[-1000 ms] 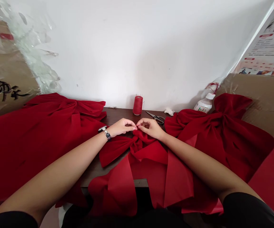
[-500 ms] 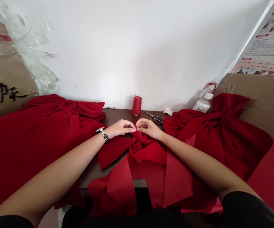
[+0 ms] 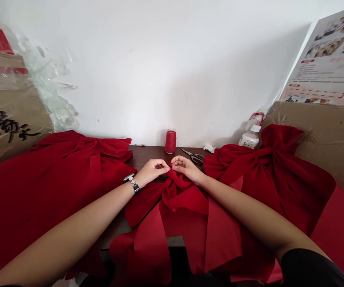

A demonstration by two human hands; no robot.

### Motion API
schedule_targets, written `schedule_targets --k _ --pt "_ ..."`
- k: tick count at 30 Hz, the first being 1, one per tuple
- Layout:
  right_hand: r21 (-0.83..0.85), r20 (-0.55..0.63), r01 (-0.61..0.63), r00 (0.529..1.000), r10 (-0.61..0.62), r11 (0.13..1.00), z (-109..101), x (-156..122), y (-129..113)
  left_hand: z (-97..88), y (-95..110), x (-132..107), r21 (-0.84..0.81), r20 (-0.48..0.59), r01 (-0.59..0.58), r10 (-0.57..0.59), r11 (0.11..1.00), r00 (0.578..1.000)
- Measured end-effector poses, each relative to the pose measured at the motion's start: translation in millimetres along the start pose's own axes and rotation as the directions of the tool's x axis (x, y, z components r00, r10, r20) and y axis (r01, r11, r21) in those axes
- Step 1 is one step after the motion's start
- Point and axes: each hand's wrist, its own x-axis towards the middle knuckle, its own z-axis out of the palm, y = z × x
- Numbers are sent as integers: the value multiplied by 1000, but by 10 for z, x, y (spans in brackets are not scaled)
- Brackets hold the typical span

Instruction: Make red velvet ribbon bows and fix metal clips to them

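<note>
A red velvet bow (image 3: 180, 181) lies on the dark table in front of me, its loops gathered at a knot and its broad tails hanging over the near edge. My left hand (image 3: 154, 171) pinches the upper edge of the bow between thumb and fingers. Close beside it, my right hand (image 3: 186, 167) has thumb and forefinger pinched together at the same edge; whatever is between those fingertips is too small to make out. The fingertips of both hands nearly meet.
Behind my hands stand a cone of red thread (image 3: 170, 142) and black-handled scissors (image 3: 194, 156). More red bows lie left (image 3: 79, 159) and right (image 3: 267, 163). A white-capped bottle (image 3: 249, 137) stands at the back right. Cardboard boxes (image 3: 7, 107) flank the table.
The view has tilted up slightly, so the table sits lower in the picture. Both hands stay at the bow's upper edge, with the right fingers a little more raised.
</note>
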Motion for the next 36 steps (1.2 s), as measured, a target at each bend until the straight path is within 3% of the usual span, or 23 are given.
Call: schedule_targets --k 2,3,5,7,8,10,14,36 --pt "-16 -5 1 1000 -1 1000 -4 14 22 -7 16 -2 278 -31 -192 208 941 978" --pt "-24 -9 0 1000 0 1000 -6 20 31 -13 32 -3 439 6 -298 329 848 944" --pt "-38 -13 -1 1000 1 999 -9 28 43 -21 71 -2 694 177 -469 502 546 847" --pt "-44 -11 -1 1000 0 999 -10 31 45 -18 101 3 797 345 -549 557 252 756" --pt "-45 -9 0 1000 0 999 -11 31 44 -13 109 8 811 399 -566 565 152 723" --pt "-48 -6 -3 1000 3 999 -13 30 42 2 112 16 813 454 -580 579 41 677" --pt "-58 0 -17 1000 17 998 -21 29 46 21 98 17 813 474 -583 597 -14 647" --pt "-61 23 -127 991 129 990 -51 11 12 38 117 3 813 476 -582 559 15 679"
